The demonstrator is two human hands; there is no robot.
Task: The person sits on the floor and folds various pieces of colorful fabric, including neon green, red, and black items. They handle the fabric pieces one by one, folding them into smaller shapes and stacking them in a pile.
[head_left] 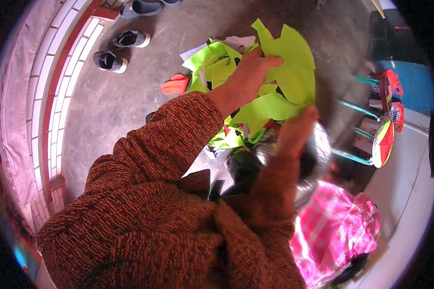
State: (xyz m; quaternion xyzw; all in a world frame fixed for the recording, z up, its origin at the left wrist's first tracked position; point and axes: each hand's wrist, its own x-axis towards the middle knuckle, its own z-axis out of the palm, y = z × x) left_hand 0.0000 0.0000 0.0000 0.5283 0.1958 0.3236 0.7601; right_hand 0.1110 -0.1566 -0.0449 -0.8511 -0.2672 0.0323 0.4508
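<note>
Floor (144,72), grey, carries a pile (217,67) of mostly lime scraps. Pink checked cloth (337,226) lies right of the pile, nearer the person. A shiny round metal thing (323,147), partly hidden, sits at the pile's near right. Lime cloth (296,67) is held over the pile's right side: the left hand's (243,74) grip pinches its left edge, the right hand's (296,132) its near end. Dark shoes (108,61) stand left of the pile; a red piece (175,84) lies at its left edge.
</note>
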